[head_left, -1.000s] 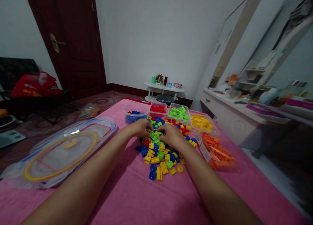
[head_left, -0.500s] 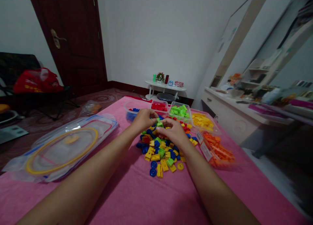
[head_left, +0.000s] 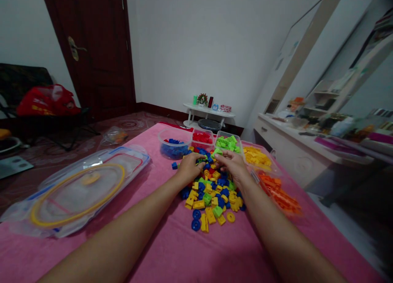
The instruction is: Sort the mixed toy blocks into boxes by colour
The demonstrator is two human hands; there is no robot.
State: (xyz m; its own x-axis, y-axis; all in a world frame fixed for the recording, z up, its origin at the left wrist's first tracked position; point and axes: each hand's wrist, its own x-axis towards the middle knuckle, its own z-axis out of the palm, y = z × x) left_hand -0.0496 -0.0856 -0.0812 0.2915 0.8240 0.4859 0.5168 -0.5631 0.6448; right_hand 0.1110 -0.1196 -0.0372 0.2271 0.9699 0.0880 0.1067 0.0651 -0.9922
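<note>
A mixed pile of building blocks (head_left: 211, 189) in yellow, blue, green and red lies on the pink cloth. At its far left side, my left hand (head_left: 190, 168) is closed, fingertips down among the blocks; what it pinches is too small to make out. Across from it, my right hand (head_left: 233, 165) pinches a green building block (head_left: 218, 151) between thumb and fingers, just above the pile. Behind my hands stand a round tub of blue blocks (head_left: 173, 150), a box of red blocks (head_left: 202, 138) and a box of green blocks (head_left: 227, 143).
To the right are a box of yellow blocks (head_left: 257, 157) and a clear container of orange blocks (head_left: 281, 195). Stacked clear lids (head_left: 82, 189) lie on the left of the pink-covered table (head_left: 172, 254). A white dresser (head_left: 285, 146) stands at the right.
My hands have moved apart and to the right; the left has lowered into the pile. The green block is now in my right hand alone. The view has shifted slightly.
</note>
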